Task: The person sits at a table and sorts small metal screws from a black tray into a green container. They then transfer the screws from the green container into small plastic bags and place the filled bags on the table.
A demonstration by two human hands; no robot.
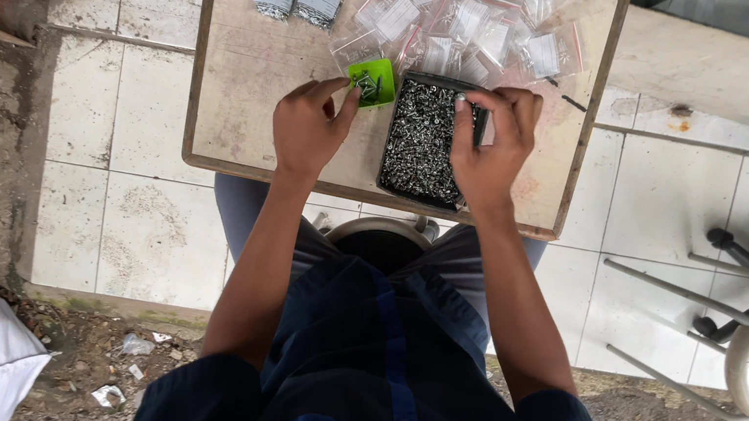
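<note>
Left hand (308,126) pinches screws over green tray (373,80) — right hand (491,144) grips screw box (425,139).

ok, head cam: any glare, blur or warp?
Head view: soft even daylight, faint shadows; mild glare on the clear bags; screws in the black tray stay sharp; table edges splay outward from the wide lens; both hands unblurred.
</note>
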